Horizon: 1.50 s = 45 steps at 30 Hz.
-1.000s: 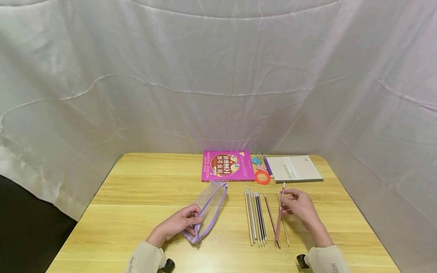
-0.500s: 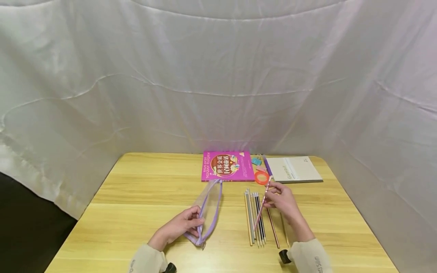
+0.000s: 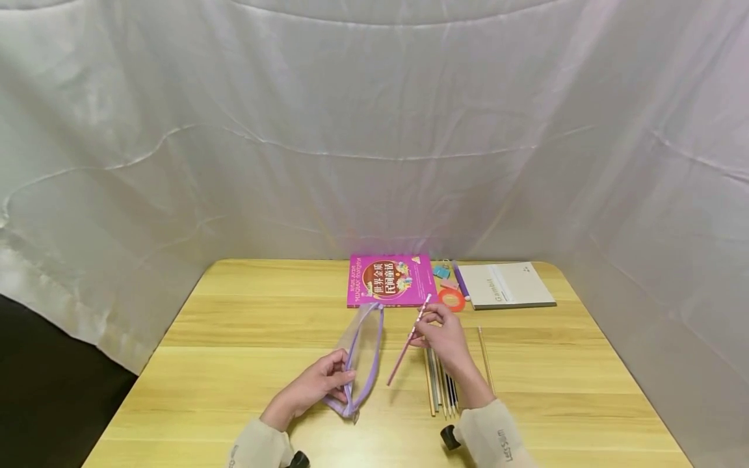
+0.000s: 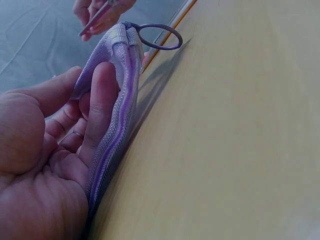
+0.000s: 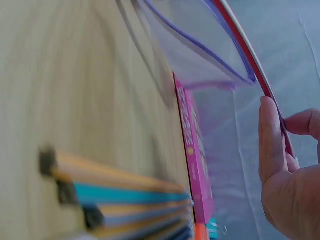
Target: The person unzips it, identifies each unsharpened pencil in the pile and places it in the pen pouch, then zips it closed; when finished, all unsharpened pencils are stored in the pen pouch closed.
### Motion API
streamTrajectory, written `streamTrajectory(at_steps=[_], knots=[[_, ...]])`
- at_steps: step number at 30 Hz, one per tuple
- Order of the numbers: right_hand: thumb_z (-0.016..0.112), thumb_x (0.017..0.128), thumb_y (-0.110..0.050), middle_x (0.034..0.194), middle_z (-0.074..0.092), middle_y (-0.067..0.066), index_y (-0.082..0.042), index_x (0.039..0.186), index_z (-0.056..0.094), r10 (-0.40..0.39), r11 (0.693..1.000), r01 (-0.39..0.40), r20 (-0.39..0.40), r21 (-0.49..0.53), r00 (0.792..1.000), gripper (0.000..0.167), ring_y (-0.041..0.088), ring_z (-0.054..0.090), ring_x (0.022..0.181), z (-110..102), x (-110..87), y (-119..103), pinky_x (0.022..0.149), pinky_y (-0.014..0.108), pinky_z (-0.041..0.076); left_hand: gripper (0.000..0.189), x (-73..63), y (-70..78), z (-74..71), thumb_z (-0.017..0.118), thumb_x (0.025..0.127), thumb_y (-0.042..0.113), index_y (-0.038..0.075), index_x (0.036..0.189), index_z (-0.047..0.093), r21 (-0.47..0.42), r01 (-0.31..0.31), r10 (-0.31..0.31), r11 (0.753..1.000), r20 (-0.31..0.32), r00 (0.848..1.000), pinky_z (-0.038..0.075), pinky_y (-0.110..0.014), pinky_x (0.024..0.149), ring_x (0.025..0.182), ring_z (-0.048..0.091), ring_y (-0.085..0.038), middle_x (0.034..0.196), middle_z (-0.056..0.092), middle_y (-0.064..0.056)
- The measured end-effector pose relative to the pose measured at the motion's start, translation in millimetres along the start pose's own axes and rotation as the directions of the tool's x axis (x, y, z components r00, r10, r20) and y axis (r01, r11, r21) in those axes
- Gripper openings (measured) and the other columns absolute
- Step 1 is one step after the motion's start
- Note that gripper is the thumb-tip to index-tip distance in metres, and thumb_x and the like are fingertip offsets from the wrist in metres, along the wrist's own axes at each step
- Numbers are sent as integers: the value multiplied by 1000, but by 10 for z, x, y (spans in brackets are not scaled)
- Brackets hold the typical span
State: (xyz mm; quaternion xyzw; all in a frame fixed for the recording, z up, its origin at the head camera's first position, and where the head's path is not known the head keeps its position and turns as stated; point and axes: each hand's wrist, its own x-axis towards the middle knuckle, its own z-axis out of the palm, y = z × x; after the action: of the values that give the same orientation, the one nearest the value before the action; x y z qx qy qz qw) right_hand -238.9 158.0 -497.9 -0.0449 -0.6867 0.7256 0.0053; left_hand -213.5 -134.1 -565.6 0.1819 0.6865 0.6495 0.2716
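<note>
My left hand (image 3: 318, 382) grips the near edge of a clear pencil pouch (image 3: 367, 351) with purple zipper trim, its mouth spread apart. In the left wrist view the thumb and fingers hold the purple zipper edge (image 4: 117, 125), where a metal ring (image 4: 161, 37) hangs at the end. My right hand (image 3: 443, 333) pinches a pink pencil (image 3: 404, 354) between thumb and fingers, tilted, its lower end pointing toward the pouch opening. The right wrist view shows this pencil (image 5: 250, 60) up off the table, overlapping the pouch. Several pencils (image 3: 435, 387) lie in a row under the right forearm, partly hidden.
A single yellowish pencil (image 3: 486, 357) lies right of the row. Behind are a magenta book (image 3: 389, 283), an orange-red tape roll (image 3: 451, 299), a blue item (image 3: 441, 272), a purple pen (image 3: 460, 283) and a beige notebook (image 3: 509, 286). Grey curtains (image 3: 374, 143) surround the table.
My right hand has carried the pink pencil leftward from the right side of the row, across it, to beside the pouch. The left hand keeps its hold on the pouch, shifted only slightly.
</note>
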Motion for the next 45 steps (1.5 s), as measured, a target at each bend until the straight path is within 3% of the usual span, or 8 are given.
streamTrajectory(at_steps=[8,20,31,39,45], knots=[[60,89,14,94,60,13,8,121,53,-40,997,41,-24,69,999,33,19,71,73,233,-122,87,72,40,66,32,-24,-3,-4,62,105,20,-7,108,46,-31,-5,5,1000,-7,1000,64,-28,69,75,69,-15,89,56,1],[62,91,14,103,58,17,8,120,50,-103,994,103,-2,46,995,33,17,69,75,487,-283,170,73,40,66,32,-1,30,13,64,104,18,-8,109,46,-39,-41,39,998,-41,998,64,-29,69,74,70,-14,91,60,0],[63,89,14,102,58,18,11,124,50,-112,994,113,38,-13,993,37,17,66,70,624,-327,228,69,37,66,31,35,135,117,62,105,17,-8,106,45,-17,-95,94,995,-66,993,61,-24,65,71,66,-10,87,60,1],[67,88,10,104,62,20,7,130,55,-118,984,122,39,-128,992,44,19,68,70,674,-304,208,67,39,66,26,63,149,203,62,104,18,-4,104,48,16,-126,127,992,-102,987,55,-19,58,63,59,-7,79,58,3],[70,86,10,103,63,17,7,132,58,-102,974,103,18,-201,995,47,16,67,70,707,-264,237,65,30,65,23,71,145,245,62,104,15,-4,104,50,47,-169,173,985,-103,980,53,-19,57,61,58,-7,80,57,3]])
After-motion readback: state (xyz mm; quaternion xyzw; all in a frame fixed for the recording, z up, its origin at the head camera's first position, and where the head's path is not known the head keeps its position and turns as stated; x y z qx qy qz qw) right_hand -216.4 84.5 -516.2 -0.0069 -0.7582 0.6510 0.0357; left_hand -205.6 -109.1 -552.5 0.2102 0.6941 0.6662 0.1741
